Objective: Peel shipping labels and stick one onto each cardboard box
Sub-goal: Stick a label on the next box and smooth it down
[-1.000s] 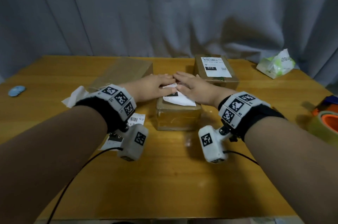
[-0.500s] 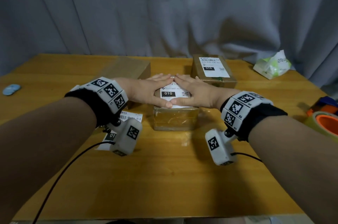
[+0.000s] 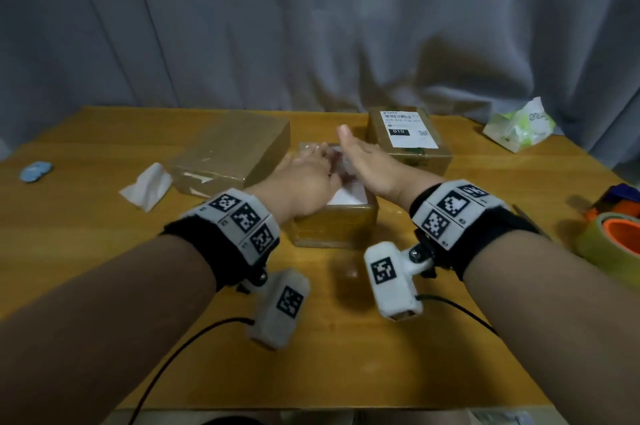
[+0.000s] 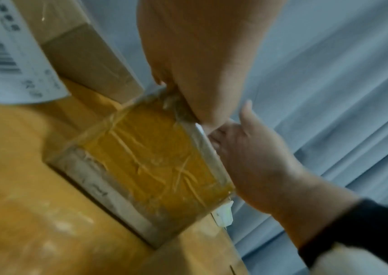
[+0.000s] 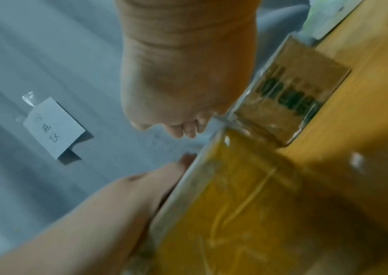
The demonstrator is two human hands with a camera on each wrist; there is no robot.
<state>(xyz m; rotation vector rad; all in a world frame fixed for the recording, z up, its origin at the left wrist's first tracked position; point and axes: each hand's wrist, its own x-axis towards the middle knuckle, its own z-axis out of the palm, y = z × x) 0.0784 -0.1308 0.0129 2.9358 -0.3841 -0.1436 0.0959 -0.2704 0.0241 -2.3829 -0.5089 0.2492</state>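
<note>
A grey curtain (image 3: pixel 311 26) hangs behind a wooden table (image 3: pixel 329 338), seen from the head camera.

Left to right on the table: a blue object (image 3: pixel 34 171) at the far left edge; a crumpled white paper (image 3: pixel 147 186); a large box (image 3: pixel 235 154) at about 11 o'clock from the hands, its top bare of any label; the middle box (image 3: pixel 334 227) directly under both hands; a far box (image 3: pixel 408 144) at 1 o'clock, already bearing a label (image 3: pixel 407 129); a tissue pack (image 3: pixel 519 124) at 2 o'clock; a tape roll (image 3: pixel 616 244) at 3 o'clock.

Count: three boxes. One label is plainly stuck; a second label (image 3: pixel 348 197) lies white on the middle box top, mostly covered by the hands.

The left hand (image 3: pixel 308 175) lies flat, fingers straight, on the middle box top, pointing toward 1 o'clock. The right hand (image 3: pixel 367 164) is also flat with fingers extended toward 11 o'clock, thumb raised. It rests over the same top, holding nothing. The wrist views are blurred but show both hands at the upper edge of the middle box.

Judgement: the label is being smoothed down. The bare large box lies nearer the left hand, long axis running toward 1 o'clock, and appears to need the next label.
</note>
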